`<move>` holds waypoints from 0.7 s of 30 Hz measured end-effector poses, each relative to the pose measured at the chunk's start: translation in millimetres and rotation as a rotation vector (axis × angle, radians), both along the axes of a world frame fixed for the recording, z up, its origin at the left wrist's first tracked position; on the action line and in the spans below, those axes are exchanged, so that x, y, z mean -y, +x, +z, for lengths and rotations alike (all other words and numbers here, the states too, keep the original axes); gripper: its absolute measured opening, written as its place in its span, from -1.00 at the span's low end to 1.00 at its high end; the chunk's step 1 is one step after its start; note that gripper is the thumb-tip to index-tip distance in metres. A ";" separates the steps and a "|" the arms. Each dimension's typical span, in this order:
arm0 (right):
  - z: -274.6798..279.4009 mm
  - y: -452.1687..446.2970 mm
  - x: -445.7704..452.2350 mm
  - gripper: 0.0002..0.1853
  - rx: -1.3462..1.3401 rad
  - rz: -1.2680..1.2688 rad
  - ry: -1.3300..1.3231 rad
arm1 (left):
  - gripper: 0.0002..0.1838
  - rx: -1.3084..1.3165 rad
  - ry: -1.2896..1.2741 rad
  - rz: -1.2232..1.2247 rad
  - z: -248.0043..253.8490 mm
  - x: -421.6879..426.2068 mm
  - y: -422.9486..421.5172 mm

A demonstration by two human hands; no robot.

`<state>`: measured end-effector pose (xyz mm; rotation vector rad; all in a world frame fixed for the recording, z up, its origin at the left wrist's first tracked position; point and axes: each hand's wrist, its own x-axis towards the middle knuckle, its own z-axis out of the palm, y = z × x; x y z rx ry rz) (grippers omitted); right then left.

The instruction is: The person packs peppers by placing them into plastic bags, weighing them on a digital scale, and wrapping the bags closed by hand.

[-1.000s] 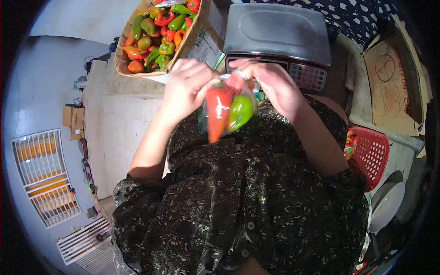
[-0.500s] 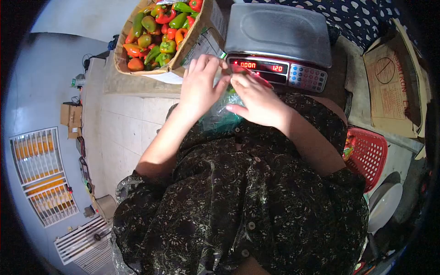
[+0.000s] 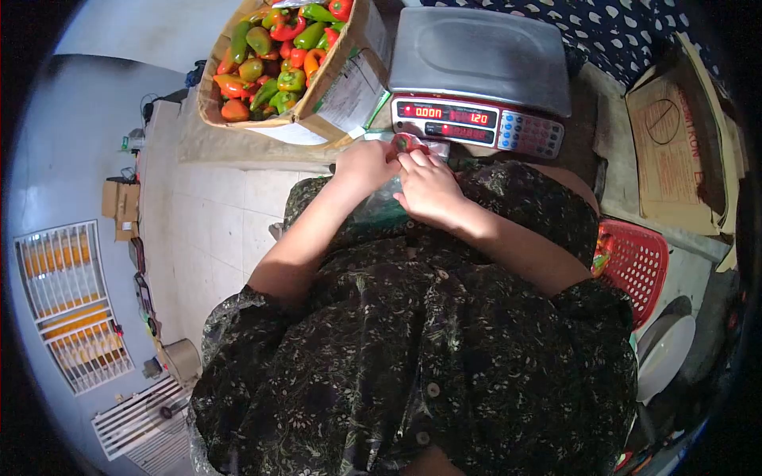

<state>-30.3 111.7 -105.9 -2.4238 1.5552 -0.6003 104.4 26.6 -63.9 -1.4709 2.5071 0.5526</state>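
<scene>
Beside scale point(image 3: 480, 59), bagged red pepper point(image 3: 406, 143), direction and long axis unclear, pinched by left hand point(image 3: 363, 168), right hand point(image 3: 431, 186)

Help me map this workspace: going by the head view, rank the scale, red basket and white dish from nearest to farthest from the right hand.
1. Scale: just ahead of the right hand.
2. Red basket: off to the right side.
3. White dish: also on the right, lower in the view, past the basket.
</scene>
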 end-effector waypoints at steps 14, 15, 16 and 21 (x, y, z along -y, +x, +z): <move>10.4 -11.6 3.9 -0.45 0.356 -0.078 0.177 | -0.77 -0.401 -0.033 0.085 -13.8 -14.8 6.6; 8.9 -12.1 6.2 -0.44 0.392 -0.077 0.159 | -0.78 -0.417 -0.083 0.104 -14.1 -18.3 3.7; 9.0 -12.1 7.5 -0.43 0.427 -0.075 0.141 | -0.79 -0.433 -0.133 0.123 -13.8 -20.8 1.5; 16.0 -11.2 8.2 -0.26 0.426 -0.084 0.332 | -0.78 -0.504 -0.170 0.172 -17.0 -21.5 -5.8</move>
